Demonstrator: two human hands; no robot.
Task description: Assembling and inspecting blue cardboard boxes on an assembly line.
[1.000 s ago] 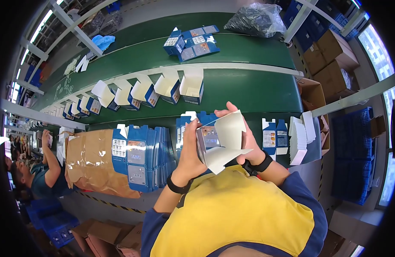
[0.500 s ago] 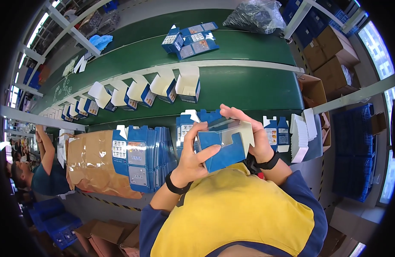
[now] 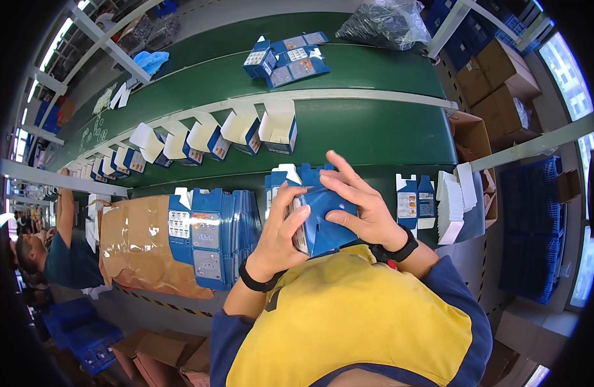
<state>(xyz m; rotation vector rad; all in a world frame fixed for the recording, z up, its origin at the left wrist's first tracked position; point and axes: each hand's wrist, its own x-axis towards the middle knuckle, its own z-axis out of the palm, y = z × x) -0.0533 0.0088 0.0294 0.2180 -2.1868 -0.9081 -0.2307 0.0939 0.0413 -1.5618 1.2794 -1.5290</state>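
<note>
Close to my body is a small blue carton (image 3: 329, 233), held between both hands. My left hand (image 3: 275, 233) grips its left side, the thumb pressed on the edge by a printed panel. Over the carton's far and right sides curves my right hand (image 3: 369, 216), with its thumb on the blue face and its fingers along the far edge. The palms hide part of the carton. Just beyond, flat blue carton blanks (image 3: 310, 174) lie partly covered by my hands. To the left, a stack of flat blue cartons with clear windows (image 3: 223, 238) rests on brown wrapping (image 3: 142, 245).
Open-topped cartons (image 3: 279, 126) stand in a row on the green conveyor belt (image 3: 374, 132). Unfolded cartons (image 3: 289, 61) lie on the far belt near a plastic bag (image 3: 384, 24). White card pieces (image 3: 449, 206) sit at right beside two flat cartons (image 3: 416, 200). A co-worker (image 3: 68, 255) is at left.
The carton has turned in my hands, and its white flap and clear window no longer show. My right hand has moved left over it. The belt's carton row has shifted slightly left.
</note>
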